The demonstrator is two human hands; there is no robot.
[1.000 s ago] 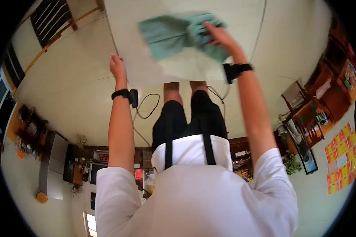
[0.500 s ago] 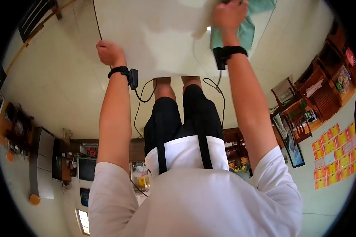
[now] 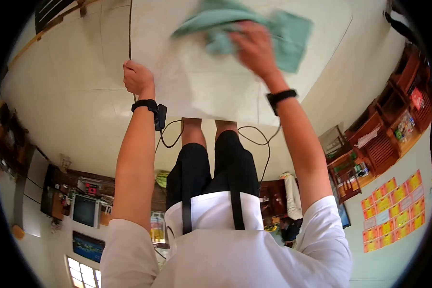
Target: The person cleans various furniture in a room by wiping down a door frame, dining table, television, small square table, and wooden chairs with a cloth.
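Pale cream, smooth-faced flat tabletop (image 3: 211, 91) w/ a thin dark L edge = landmark; it fills the upper mid view. White short-sleeved shirt (image 3: 245, 259) and black shorts (image 3: 233, 163) are on the near side of it, lower legs partly hidden by its near edge.

Soft green fabric cloth (image 3: 288, 38), rumpled, lies across the tabletop's far half, approx. mid-width. Main change: ½ sec ago it was bunched by the tabletop's R edge; now it's back nearer the middle and more spread out, L part blurred. For the work in hand: cloth now covers the far mid area, R edge strip is uncovered, near part bare too.

R hand (image 3: 254, 48) is on top of the cloth, fingers half bent, some blur; bunched folds around fingertips. Can't tell if it's pinching cloth or just pressing. It moved in from the R edge w/ the cloth.

L hand (image 3: 138, 78) is at the tabletop's L edge, same spot as before, fingers curled into a fist; can't tell if it grips the edge. No cloth there.

Smallest: black wrist straps, L (image 3: 146, 104) & R (image 3: 282, 97), each w/ a thin dark cord nearby, looping past the tabletop's near edge.
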